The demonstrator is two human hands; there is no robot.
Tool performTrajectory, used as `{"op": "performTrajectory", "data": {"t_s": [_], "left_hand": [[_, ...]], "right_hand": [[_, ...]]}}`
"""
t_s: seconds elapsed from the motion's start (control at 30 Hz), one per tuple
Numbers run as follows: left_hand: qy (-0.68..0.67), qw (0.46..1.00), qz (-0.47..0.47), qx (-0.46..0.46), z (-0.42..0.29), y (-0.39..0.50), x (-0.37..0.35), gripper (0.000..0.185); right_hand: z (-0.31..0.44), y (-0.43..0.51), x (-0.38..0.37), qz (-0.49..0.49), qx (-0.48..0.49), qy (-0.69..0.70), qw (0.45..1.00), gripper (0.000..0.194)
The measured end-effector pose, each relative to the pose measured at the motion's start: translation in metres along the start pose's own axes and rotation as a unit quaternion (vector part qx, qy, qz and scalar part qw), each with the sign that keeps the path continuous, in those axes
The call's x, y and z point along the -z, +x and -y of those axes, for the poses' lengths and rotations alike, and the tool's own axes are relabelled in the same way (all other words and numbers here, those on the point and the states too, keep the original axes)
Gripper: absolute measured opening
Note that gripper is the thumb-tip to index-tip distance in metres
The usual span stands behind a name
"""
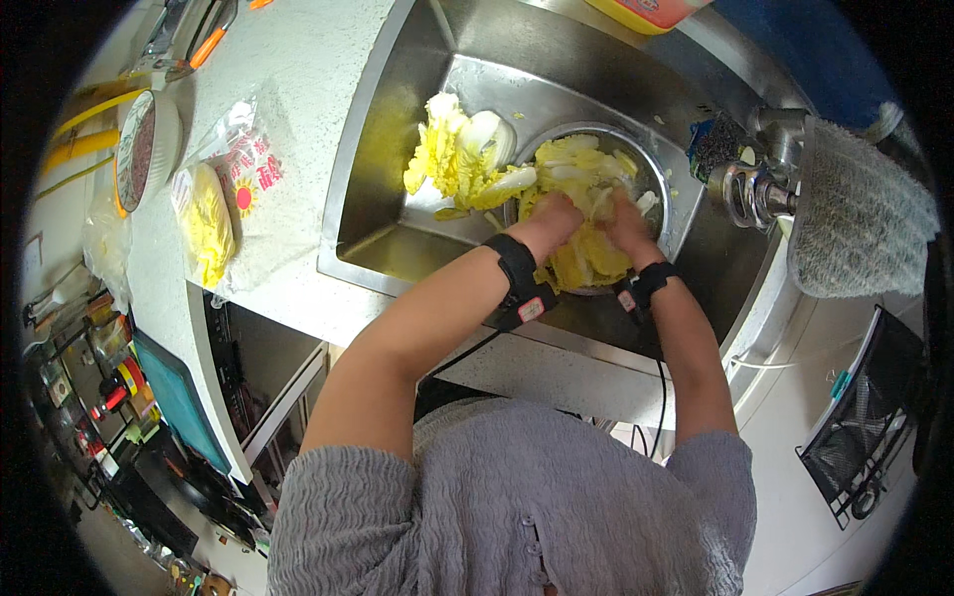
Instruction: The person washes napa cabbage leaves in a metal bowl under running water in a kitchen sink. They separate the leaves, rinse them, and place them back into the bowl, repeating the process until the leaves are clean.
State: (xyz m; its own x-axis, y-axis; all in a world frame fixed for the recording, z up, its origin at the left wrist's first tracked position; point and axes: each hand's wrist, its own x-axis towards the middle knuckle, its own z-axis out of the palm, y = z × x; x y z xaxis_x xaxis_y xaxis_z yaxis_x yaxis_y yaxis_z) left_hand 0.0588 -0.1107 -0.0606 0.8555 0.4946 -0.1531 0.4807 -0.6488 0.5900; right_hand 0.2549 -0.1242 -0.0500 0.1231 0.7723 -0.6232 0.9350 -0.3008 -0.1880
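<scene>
Inside a steel sink (477, 86) sits a round metal basin (665, 175) filled with torn yellow napa cabbage leaves (574, 160). Both hands are over it, close together. My left hand (553, 221), fingers curled, appears to grip a cabbage leaf whose extent the fingers hide. Slightly blurred, my right hand (627, 225) pinches a pale piece of cabbage leaf (600, 203). Left of the basin, larger cabbage leaves (466, 153) lie in a loose heap on the sink floor, some reaching the basin's rim. Each wrist wears a black strap with a cable.
On the counter (305, 89) at left lie a bagged napa cabbage (205, 223) and a patterned bowl (153, 149). At right are the faucet (749, 194), a dark scrubber (715, 145) and a grey cloth (857, 208). A pink-and-yellow container (648, 13) stands behind the sink.
</scene>
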Motion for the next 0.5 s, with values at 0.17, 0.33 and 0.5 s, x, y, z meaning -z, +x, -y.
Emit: {"op": "performTrajectory", "data": {"t_s": [0.17, 0.33, 0.5], "left_hand": [[-0.536, 0.724, -0.005, 0.435, -0.034, 0.0, 0.051, 0.025], [-0.69, 0.651, 0.008, 0.318, -0.061, -0.02, 0.094, 0.044], [-0.646, 0.683, 0.042, 0.339, -0.061, -0.027, 0.114, 0.074]], "right_hand": [[0.017, -0.021, 0.011, 0.006, 0.086, 0.011, 0.996, 0.066], [0.029, -0.066, 0.049, -0.014, 0.026, 0.371, 0.928, 0.063], [0.052, -0.094, 0.08, 0.016, 0.061, 0.541, 0.839, 0.054]]}}
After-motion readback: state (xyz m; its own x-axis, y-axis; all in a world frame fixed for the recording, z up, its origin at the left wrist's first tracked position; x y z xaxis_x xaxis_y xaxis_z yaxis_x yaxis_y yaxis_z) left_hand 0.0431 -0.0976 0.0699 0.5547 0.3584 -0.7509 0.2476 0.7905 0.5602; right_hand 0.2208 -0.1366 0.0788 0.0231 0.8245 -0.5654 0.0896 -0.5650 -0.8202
